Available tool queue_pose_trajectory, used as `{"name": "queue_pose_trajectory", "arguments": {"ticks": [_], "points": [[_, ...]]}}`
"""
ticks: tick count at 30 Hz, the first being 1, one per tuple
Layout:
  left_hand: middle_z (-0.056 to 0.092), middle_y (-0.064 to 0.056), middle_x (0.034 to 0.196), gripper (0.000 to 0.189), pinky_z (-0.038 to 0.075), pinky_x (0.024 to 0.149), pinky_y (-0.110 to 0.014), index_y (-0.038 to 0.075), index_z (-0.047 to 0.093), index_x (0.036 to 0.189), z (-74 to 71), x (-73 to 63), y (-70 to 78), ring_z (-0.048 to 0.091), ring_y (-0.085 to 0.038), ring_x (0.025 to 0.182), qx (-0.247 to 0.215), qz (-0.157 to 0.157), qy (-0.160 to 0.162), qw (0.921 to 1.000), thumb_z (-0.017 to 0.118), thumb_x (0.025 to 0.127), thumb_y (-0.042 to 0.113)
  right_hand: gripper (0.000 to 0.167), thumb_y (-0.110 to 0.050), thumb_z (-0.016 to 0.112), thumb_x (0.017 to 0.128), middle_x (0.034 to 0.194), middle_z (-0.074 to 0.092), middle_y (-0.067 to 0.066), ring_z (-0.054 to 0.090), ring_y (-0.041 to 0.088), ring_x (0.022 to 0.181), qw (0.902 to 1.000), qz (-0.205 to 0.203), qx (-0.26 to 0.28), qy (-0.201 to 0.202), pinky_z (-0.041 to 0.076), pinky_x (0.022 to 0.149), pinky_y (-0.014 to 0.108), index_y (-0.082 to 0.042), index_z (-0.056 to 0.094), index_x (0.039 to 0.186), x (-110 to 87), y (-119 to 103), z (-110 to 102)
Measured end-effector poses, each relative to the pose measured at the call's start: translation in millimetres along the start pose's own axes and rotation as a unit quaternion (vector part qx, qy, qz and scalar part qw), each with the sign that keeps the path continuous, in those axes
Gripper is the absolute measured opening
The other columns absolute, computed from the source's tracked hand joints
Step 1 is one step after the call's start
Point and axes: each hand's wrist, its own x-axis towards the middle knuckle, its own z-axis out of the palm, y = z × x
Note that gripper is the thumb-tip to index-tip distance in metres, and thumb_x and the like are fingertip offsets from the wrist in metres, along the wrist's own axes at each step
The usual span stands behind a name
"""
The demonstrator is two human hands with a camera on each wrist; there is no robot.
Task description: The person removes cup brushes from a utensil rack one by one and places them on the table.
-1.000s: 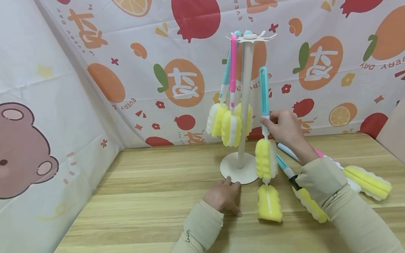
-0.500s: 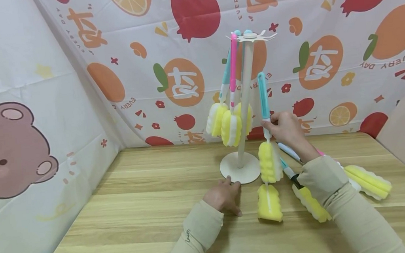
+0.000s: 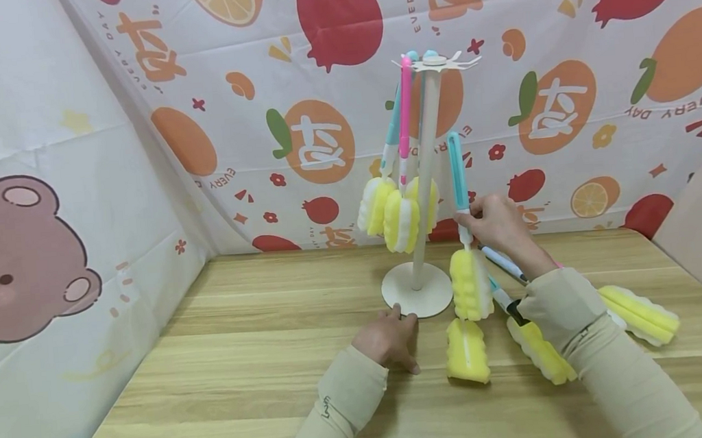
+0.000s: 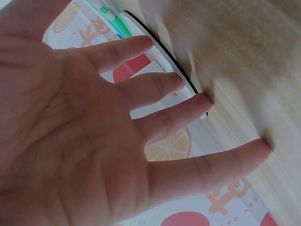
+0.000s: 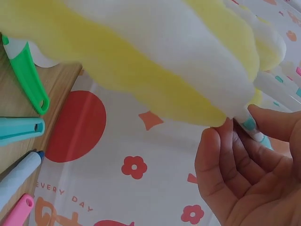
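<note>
Fingers [image 5: 207,160] and thumb of the right hand [image 3: 498,224] pinch a teal-handled brush [image 3: 460,193] on the white section between its handle and its yellow-and-white sponge head [image 3: 470,285], which hangs downward just right of the white stand [image 3: 425,179]. It looks light: the plastic handle should be stiff and smooth, perhaps a little slippery, while the sponge would squash and steer poorly, so that white section or the handle seems the surer hold. Just under it shows another yellow sponge [image 3: 467,354]; whether they touch, I cannot tell. Left hand [image 3: 388,340] has its fingers spread apart, tips at the near rim of the stand's round base [image 3: 410,300]. Beyond, a pink-handled brush [image 3: 405,132] hangs from the stand, and a black-collared brush [image 3: 541,352] lies on the counter [image 3: 263,363].
</note>
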Motion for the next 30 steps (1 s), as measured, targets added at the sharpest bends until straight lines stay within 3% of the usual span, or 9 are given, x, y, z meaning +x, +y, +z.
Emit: {"name": "queue_pose_trajectory", "arguments": {"ticks": [15, 21, 30], "points": [[0.039, -0.021, 0.156, 0.075, 0.048, 0.104, -0.049, 0.011, 0.056, 0.135, -0.8, 0.2, 0.3, 0.045, -0.037, 0.137, 0.0, -0.002, -0.007, 1.0, 0.092, 0.073, 0.035, 0.026, -0.014, 0.065, 0.1, 0.068, 0.066, 0.011, 0.065, 0.015, 0.054, 0.9961, 0.048, 0.002, -0.074, 0.058, 0.058, 0.027, 0.008, 0.07, 0.086, 3.4, 5, -2], [0.04, -0.021, 0.156, 0.075, 0.048, 0.104, -0.048, 0.011, 0.057, 0.135, -0.8, 0.4, 0.1, 0.045, -0.037, 0.137, 0.001, -0.002, -0.006, 1.0, 0.092, 0.074, 0.035, 0.028, -0.015, 0.065, 0.1, 0.065, 0.065, 0.009, 0.067, 0.019, 0.055, 0.9946, 0.053, -0.004, -0.089, 0.058, 0.057, 0.028, 0.007, 0.07, 0.083, 3.7, 9, -1], [0.04, -0.021, 0.156, 0.076, 0.047, 0.105, -0.048, 0.011, 0.056, 0.136, -0.7, 0.5, -0.2, 0.044, -0.037, 0.138, -0.001, -0.002, -0.006, 1.0, 0.092, 0.074, 0.035, 0.028, -0.012, 0.065, 0.099, 0.062, 0.065, 0.01, 0.065, 0.015, 0.05, 0.9931, 0.055, 0.002, -0.104, 0.058, 0.054, 0.028, 0.009, 0.07, 0.081, 2.1, 14, 1]]}}
